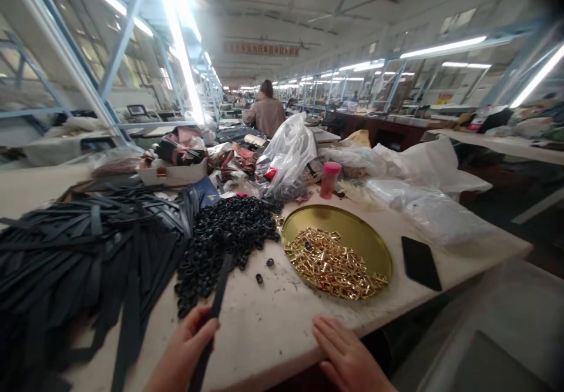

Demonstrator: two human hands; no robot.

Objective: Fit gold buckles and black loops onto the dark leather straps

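My left hand (190, 345) pinches a black strap (220, 289) between thumb and fingers, its upper end pointing away from me. At the table's front edge my right hand (341, 345) lies flat with fingers stretched out, holding nothing. Beyond the strap is a heap of small black loops (229, 227), with two loose ones apart on the tabletop. A large pile of black straps (110, 245) spreads at the left. A round gold tray (361, 227) holds many small gold buckles (335, 262), with a black loop among them.
A dark phone (420, 262) lies right of the tray. Behind it stand a pink-lidded jar (329, 180) and a clear plastic bag (291, 151). More plastic-wrapped goods (440, 210) lie at the right. A person (267, 113) sits farther back, facing away.
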